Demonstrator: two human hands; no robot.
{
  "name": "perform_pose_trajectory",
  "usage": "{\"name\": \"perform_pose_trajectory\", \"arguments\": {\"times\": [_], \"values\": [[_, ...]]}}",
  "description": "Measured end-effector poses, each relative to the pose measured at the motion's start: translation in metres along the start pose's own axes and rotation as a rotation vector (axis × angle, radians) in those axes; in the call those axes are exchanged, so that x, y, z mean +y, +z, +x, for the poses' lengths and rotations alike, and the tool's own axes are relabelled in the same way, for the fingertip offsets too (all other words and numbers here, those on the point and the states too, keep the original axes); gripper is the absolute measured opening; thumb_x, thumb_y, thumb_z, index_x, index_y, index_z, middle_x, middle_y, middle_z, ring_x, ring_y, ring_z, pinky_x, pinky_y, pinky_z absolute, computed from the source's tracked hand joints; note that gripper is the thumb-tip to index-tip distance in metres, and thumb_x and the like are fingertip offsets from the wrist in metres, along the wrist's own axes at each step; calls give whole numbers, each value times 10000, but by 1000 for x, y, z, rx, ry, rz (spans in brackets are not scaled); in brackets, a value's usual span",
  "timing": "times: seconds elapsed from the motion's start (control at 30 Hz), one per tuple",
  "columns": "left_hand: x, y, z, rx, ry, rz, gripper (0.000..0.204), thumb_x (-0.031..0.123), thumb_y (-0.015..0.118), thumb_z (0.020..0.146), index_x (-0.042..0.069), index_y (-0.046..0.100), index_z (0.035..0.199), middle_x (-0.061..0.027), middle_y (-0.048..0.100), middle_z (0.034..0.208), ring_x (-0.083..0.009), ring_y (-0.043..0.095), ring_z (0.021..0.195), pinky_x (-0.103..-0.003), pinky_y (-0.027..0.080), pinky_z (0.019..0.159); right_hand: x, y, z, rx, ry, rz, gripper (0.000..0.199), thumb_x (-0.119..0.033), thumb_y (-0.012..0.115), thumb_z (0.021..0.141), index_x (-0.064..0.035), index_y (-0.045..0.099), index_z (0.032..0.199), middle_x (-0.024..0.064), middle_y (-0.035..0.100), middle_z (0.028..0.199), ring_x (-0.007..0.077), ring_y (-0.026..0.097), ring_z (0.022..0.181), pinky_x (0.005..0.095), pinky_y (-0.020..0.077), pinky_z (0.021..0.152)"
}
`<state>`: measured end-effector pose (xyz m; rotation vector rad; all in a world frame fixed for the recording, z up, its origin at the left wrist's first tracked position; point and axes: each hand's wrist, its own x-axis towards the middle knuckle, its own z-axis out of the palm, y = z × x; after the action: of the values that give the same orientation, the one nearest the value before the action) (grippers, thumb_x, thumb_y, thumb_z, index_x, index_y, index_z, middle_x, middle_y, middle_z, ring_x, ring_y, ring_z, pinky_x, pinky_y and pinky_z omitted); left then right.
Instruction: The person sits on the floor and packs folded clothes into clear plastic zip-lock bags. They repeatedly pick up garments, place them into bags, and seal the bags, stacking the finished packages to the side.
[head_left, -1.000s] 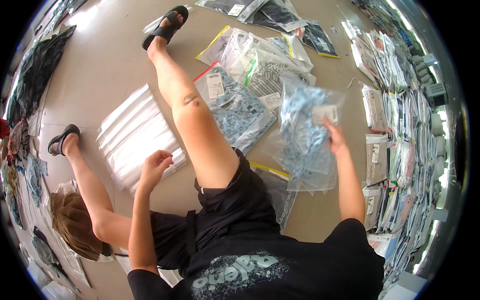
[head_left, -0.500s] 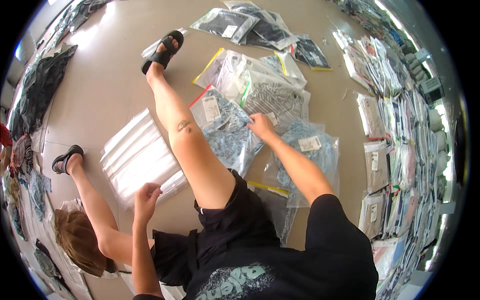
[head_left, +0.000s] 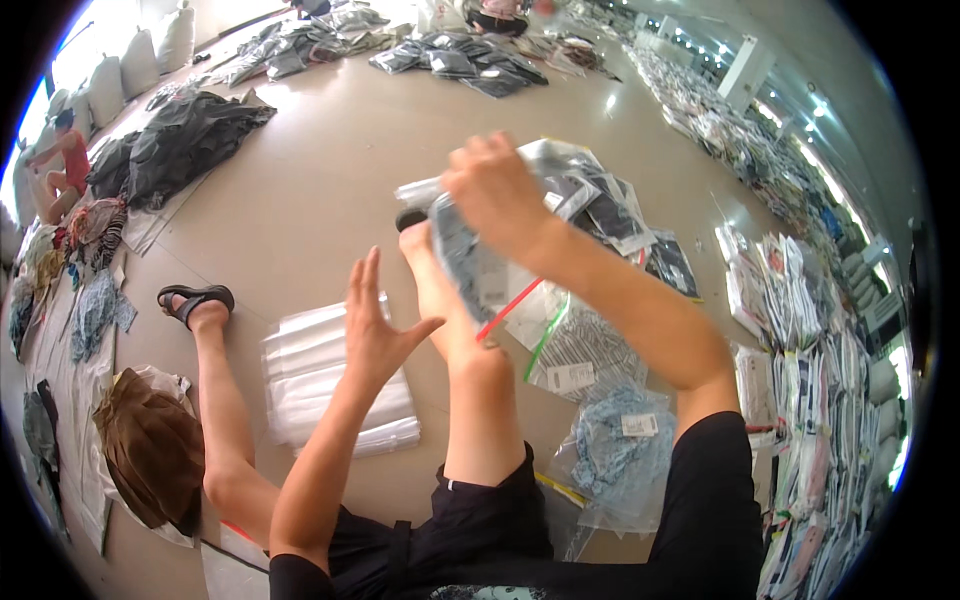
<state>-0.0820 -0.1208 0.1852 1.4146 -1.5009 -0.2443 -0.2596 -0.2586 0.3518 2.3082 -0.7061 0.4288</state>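
Head view: we've got hands well apart. R hand [head_left: 492,185] is raised, fingers clamped on the upper part of a clear plastic garment bag [head_left: 465,255], which hangs tilted over our outstretched leg, lt. blue patterned fabric inside, straight red strip along its lower edge; exact finger placement's too blurred to tell. L hand [head_left: 375,335] is empty, palm open, thumb spread wide, just above a stack of flat clear sleeves [head_left: 330,385], glossy, w/ soft parallel ridges. On the smooth tan floor, R of our knee, we see a green-edged bag [head_left: 590,350] w/ b&w patterned cloth; nr it, a loose clear bag [head_left: 618,440] w/ crumpled blue fabric & a white label. Far L: a brown pleated garment [head_left: 150,445], bunched; beyond it, a dk gray cloth heap [head_left: 185,145]. Along R side, tightly packed rows of bagged garments [head_left: 815,430].
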Motion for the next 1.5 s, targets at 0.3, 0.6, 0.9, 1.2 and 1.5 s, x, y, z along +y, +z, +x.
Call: {"name": "perform_pose_trajectory", "arguments": {"times": [0.3, 0.6, 0.9, 1.2, 1.5], "values": [[-168, -12, -63, 411, -740, -928, 282, 215, 646, 1085, -1, 691, 1259, -69, 756, 1120, -178, 712, 1002, -338, 559, 827, -181, 49, 70, 433, -118, 658, 336, -158, 634, 921, -174, 754, 1235, 52, 707, 1297, 289, 593, 1342, 538, 414, 1150], [-219, -15, -254, 91, -1389, -942, 568, 386, 713, 1048, -47, 549, 1377, -208, 662, 1219, -310, 781, 981, -380, 684, 791, -358, 185, -159, -1102, 835, 1604, 327, -317, 656, 1061, -39, 706, 1225, 113, 761, 947, 238, 715, 726, 373, 529, 619], [-211, 7, -206, 193, -1450, -807, 388, 362, 667, 1069, -14, 619, 1151, -47, 609, 796, -253, 771, 756, -333, 640, 619, -377, 220, -125, -863, 1278, 1936, 380, -299, 690, 1056, 21, 682, 1260, 61, 707, 838, 98, 551, 566, 251, 410, 508], [-180, 6, -215, 162, -1209, -784, 320, 334, 517, 1157, 92, 560, 952, 3, 558, 708, -122, 545, 513, -254, 423, 464, -382, 167, -137, -809, 1184, 2004, 301, -277, 707, 1059, -37, 692, 878, -2, 639, 710, 72, 529, 564, 253, 403, 499], [-120, 3, -265, -29, -1199, -618, 424, 365, 508, 1166, 67, 581, 873, 4, 552, 693, -81, 464, 480, -266, 343, 429, -419, 126, -215, -654, 1325, 1853, 332, -293, 665, 1093, -53, 677, 864, -8, 628, 710, 57, 506, 555, 250, 381, 497]]}}
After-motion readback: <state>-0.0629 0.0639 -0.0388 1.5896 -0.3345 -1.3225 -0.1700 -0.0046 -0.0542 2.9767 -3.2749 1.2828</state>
